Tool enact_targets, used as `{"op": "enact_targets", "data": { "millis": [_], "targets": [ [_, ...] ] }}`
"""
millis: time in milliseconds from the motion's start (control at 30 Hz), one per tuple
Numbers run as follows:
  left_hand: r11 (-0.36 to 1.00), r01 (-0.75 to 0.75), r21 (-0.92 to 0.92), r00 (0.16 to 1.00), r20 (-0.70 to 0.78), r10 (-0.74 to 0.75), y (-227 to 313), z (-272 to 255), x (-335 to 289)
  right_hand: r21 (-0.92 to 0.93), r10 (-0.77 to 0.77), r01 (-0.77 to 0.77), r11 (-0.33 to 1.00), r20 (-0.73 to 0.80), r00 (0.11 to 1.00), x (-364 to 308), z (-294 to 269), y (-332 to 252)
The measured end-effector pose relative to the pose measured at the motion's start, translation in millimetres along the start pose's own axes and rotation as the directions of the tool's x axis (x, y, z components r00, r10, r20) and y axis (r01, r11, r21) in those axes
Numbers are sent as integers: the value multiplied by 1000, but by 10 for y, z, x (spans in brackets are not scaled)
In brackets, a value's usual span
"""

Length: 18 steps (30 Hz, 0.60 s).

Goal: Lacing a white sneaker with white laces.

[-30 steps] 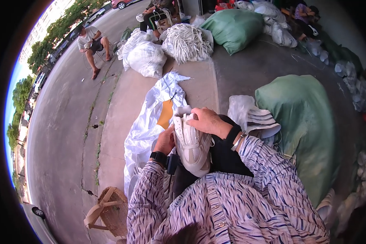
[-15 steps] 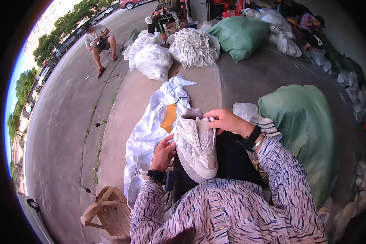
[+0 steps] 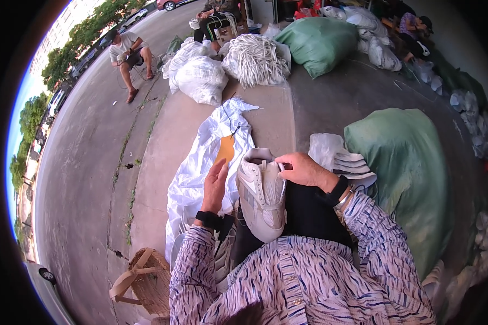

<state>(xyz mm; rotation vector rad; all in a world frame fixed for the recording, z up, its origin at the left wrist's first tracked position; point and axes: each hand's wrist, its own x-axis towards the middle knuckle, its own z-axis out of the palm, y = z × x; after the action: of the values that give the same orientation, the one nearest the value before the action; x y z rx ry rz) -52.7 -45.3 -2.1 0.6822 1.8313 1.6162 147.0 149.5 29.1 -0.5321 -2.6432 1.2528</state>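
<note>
A white and grey sneaker [image 3: 260, 206] rests on my dark-trousered lap, its toe toward me and its opening facing away. My right hand [image 3: 307, 171] is closed on the right edge of the shoe's collar, thumb and fingers pinching it. The part between those fingertips is partly hidden. To the left of the shoe, apart from it, my left hand [image 3: 215, 187] is held up with its fingers stretched and nothing in it. Behind that hand a white plastic sheet [image 3: 192, 181] lies spread on the ground, with a yellow-orange patch [image 3: 225, 150] on it.
A large green sack [image 3: 396, 157] stands close on my right, beside a clear bag and striped white shoe parts [image 3: 355, 167]. A wicker chair [image 3: 149, 281] is at lower left. Ahead lie white sacks [image 3: 201, 78], a heap of white strips [image 3: 256, 59] and another green sack [image 3: 320, 43]. Several people sit farther off.
My left hand has come away from the shoe's left side, moving left and slightly up, its fingers straightening. The right hand keeps its pinch on the collar, and the shoe has turned slightly.
</note>
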Motion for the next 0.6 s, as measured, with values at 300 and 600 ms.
{"op": "enact_targets", "data": {
  "millis": [300, 600],
  "targets": [
    [725, -512, 461, 840, 444, 310, 211, 482, -187, -282, -34, 94, 955, 209, 977, -157, -106, 15],
    [848, -452, 277, 832, 475, 288, 148, 427, -114, -124, -138, 160, 979, 170, 976, -252, -166, 1]
  ]
}}
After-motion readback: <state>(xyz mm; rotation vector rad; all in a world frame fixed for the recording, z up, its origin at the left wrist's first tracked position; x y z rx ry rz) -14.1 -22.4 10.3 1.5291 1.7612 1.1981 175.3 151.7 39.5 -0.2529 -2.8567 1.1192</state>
